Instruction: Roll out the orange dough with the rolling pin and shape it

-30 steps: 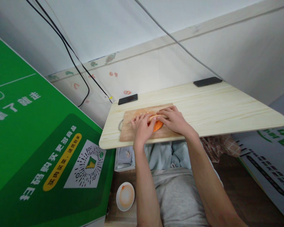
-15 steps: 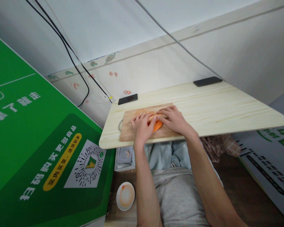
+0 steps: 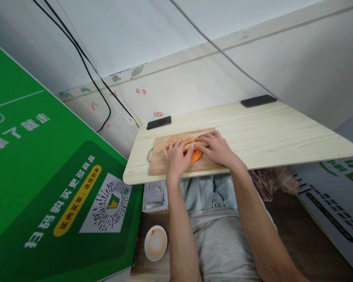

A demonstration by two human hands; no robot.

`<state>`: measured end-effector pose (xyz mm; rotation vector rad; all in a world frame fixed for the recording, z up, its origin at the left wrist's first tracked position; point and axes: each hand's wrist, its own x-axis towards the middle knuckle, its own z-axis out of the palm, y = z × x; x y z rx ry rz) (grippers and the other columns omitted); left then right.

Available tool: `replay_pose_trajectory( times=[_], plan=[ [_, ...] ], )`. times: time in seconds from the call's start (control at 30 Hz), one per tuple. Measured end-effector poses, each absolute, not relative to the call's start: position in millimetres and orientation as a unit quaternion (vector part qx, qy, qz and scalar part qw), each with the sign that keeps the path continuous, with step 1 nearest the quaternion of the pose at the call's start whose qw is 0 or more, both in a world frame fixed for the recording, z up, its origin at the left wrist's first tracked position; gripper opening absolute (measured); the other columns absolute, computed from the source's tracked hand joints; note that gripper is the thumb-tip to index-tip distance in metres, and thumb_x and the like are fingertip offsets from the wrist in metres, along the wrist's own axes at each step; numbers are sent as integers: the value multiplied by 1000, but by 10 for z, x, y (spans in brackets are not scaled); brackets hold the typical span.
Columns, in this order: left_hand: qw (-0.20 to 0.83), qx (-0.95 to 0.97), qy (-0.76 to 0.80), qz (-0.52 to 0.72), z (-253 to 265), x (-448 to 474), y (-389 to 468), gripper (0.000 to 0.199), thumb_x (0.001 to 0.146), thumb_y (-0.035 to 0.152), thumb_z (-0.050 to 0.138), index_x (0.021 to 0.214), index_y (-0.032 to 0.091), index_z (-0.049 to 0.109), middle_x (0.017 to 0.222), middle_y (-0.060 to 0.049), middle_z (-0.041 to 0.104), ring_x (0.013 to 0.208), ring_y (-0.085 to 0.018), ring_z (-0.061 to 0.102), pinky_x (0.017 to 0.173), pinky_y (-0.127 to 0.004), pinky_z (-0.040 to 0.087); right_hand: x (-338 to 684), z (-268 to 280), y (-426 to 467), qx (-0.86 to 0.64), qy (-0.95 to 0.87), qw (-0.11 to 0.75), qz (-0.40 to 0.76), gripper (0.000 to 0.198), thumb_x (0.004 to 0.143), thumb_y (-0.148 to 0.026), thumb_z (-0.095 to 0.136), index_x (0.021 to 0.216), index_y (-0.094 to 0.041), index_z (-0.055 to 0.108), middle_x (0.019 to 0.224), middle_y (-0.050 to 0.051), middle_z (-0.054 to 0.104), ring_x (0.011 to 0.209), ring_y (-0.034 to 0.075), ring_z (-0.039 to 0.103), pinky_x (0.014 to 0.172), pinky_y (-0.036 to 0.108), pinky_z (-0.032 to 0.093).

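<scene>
On the wooden cutting board lies a flat piece of orange dough. A pale rolling pin rests across it, mostly covered by my hands. My left hand is curled over its left part, fingers bent and thumb pointing inward. My right hand holds its right part, with the fingers reaching over the top and the thumb near the left thumb. White and orange smears of flour or dough show on the board behind the fingers.
The board lies on a pale wooden table. One dark phone is at the back left, another phone at the back right. A white bowl with orange residue stands below the table. A green panel rises at left.
</scene>
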<state>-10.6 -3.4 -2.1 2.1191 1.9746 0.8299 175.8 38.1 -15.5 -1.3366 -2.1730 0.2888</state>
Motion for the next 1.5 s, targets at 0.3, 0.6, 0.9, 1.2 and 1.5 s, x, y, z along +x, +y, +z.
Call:
replay_pose_trajectory(
  times=[0.3,0.6,0.9,1.2,1.5],
  plan=[
    [61,702,653,278,-21,-106,-32,25,113,42,60,125,34,80,143,-1,79,133,-29,63,120,-53,34,1751,-125,358,-502,-809,284,113,45,111,-51,54,134,-24,82,138,15,77,137,41,55,114,62,50],
    [60,703,654,271,-13,-107,-37,25,113,43,59,125,34,80,143,-2,79,134,-30,62,119,-52,34,1752,-116,357,-502,-810,280,113,46,111,-51,53,134,-24,82,138,15,77,136,41,56,112,61,51],
    [58,704,653,275,-27,-112,-22,26,113,43,60,126,33,80,141,-3,79,132,-30,63,119,-52,36,1758,-146,383,-503,-810,278,115,47,112,-53,52,134,-24,81,138,15,77,135,41,55,112,61,51],
    [56,702,656,272,-22,-110,-26,26,113,43,59,125,34,80,142,-2,79,133,-30,63,119,-53,36,1759,-139,374,-505,-809,278,118,44,111,-52,53,134,-26,81,140,14,76,137,42,55,112,64,51],
    [56,702,655,274,-28,-107,-25,25,113,42,60,126,34,80,141,-2,79,132,-30,62,119,-51,35,1756,-131,372,-503,-809,281,120,44,111,-52,53,133,-26,82,139,14,76,137,42,55,113,63,50]
  ],
)
